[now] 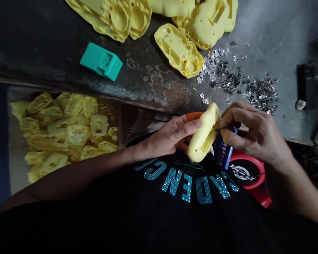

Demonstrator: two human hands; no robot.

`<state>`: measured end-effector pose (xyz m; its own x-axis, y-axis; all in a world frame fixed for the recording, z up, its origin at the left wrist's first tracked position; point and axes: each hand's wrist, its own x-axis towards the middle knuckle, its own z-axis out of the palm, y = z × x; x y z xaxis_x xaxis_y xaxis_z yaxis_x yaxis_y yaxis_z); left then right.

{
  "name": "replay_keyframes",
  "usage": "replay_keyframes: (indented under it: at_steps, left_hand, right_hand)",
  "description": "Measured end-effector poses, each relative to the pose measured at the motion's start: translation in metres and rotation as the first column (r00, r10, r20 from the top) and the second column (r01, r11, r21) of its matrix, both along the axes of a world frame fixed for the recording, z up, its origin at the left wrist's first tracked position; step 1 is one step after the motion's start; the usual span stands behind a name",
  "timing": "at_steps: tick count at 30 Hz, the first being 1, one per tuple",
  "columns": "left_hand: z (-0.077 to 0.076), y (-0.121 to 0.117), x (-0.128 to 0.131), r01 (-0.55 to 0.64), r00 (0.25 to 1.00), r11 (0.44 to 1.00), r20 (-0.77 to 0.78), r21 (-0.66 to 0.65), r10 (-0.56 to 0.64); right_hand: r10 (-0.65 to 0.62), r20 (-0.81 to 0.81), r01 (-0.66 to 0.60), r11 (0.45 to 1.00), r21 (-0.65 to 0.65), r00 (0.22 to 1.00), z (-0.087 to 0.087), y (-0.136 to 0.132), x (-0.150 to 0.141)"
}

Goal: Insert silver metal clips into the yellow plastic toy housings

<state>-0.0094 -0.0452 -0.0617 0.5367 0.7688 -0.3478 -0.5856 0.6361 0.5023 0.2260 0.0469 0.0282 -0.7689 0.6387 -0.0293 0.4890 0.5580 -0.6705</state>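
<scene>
Now your left hand (172, 137) grips yellow shell (204, 135) before your chest, seemingly angled so your right hand (257, 132) reaches its opening, fingers pinched there, anything held too small to tell; metal bits (262, 96) lie near on bench (283, 46)
</scene>
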Motion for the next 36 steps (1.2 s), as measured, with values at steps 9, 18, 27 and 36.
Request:
replay_keyframes:
  at_steps: [9,18,27,36]
  left_hand:
    - [-0.001,-0.004,0.003,-0.022,0.998,0.999,-0.065,0.03,0.024]
    - [-0.002,-0.004,0.002,0.004,1.0,1.0,0.021,0.004,-0.004]
    - [-0.002,-0.003,0.004,-0.023,0.999,0.999,0.025,0.043,0.022]
    - [0.013,-0.014,-0.006,-0.089,0.985,0.968,-0.127,0.233,0.121]
  right_hand:
    - [0.015,0.067,-0.015,1.0,0.003,0.998,0.0,-0.001,0.0]
    - [-0.071,-0.031,0.071,0.997,0.0,0.997,-0.005,-0.008,0.004]
    - [-0.172,-0.135,0.189,0.974,0.127,0.976,-0.017,-0.019,0.01]
    - [-0.141,-0.189,0.178,0.964,0.197,0.972,-0.032,-0.026,-0.008]
